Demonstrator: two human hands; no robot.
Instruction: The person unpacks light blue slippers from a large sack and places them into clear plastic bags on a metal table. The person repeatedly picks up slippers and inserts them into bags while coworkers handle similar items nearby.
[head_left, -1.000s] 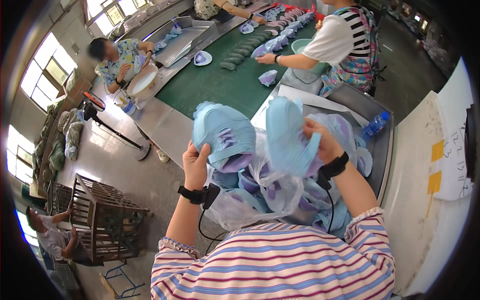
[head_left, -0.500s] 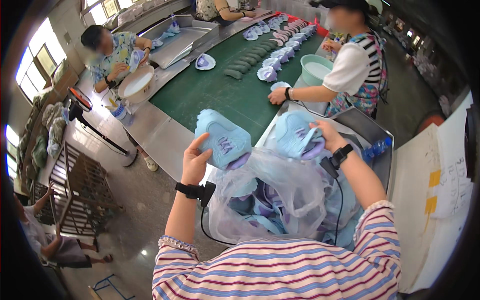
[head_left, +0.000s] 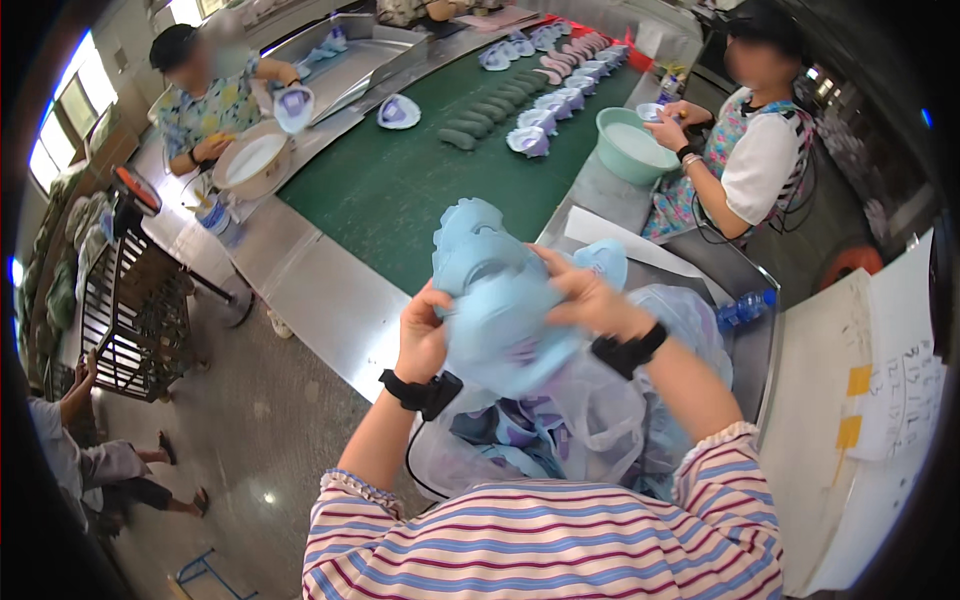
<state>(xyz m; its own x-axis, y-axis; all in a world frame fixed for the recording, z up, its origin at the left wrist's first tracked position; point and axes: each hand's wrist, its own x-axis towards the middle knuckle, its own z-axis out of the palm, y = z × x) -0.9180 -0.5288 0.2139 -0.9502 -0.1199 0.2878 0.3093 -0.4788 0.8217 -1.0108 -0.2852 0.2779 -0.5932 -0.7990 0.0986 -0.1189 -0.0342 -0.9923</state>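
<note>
Both my hands hold light blue moulded shoe pieces [head_left: 495, 300] pressed together in front of me. My left hand [head_left: 425, 335] grips them from the left and below. From the right, my right hand [head_left: 590, 300] has its fingers over their top. Each wrist wears a black band. Beneath the hands stands a clear plastic bag [head_left: 590, 430] full of similar blue and purple pieces, open at the top.
A green conveyor belt [head_left: 400, 190] runs away from me with rows of shoe parts. A person at the right sits by a teal basin [head_left: 632, 145]. Another person at the left holds a round tray [head_left: 255, 160]. A metal rack [head_left: 135, 310] stands left. A blue bottle [head_left: 745, 310] lies at the right.
The two pieces I held apart, one in each hand, are now brought together into one stack between both hands, closer to my face.
</note>
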